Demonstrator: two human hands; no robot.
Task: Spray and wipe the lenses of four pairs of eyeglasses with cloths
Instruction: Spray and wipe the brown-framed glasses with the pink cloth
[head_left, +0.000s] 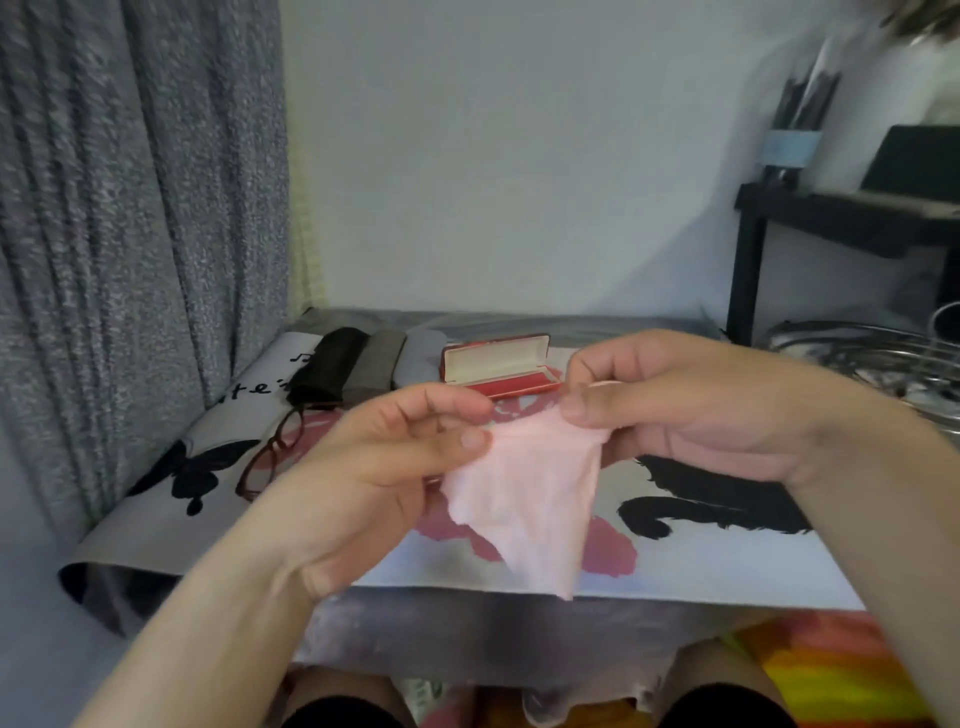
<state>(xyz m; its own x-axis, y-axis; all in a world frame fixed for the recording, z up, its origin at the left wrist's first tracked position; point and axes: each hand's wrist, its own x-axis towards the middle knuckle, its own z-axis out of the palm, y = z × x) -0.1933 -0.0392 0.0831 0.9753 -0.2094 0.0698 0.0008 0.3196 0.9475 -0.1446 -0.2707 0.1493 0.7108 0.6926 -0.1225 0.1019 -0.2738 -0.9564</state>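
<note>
I hold the pink cloth (524, 499) up above the table (727, 571), pinching its top edge with both hands: my left hand (395, 457) has thumb and fingers clamped on the left corner, my right hand (691, 410) clamped on the right corner, and the rest of the cloth hangs down toward the table's near edge. The only eyeglasses I can see, a reddish-brown pair (272, 447), lie on the table to the left of my left grip and slightly farther away. Their long axis runs from near-left to far-right. My left hand is clearly the nearer one, so I judge it should let go of the cloth and reach for them. Behind them lie three soft pouches, black (324, 364), grey-brown (376, 364) and pale grey (421, 358). An open red glasses case (498, 364) sits beyond my hands. I see no spray bottle. Nothing stands between my left hand and the glasses.
</note>
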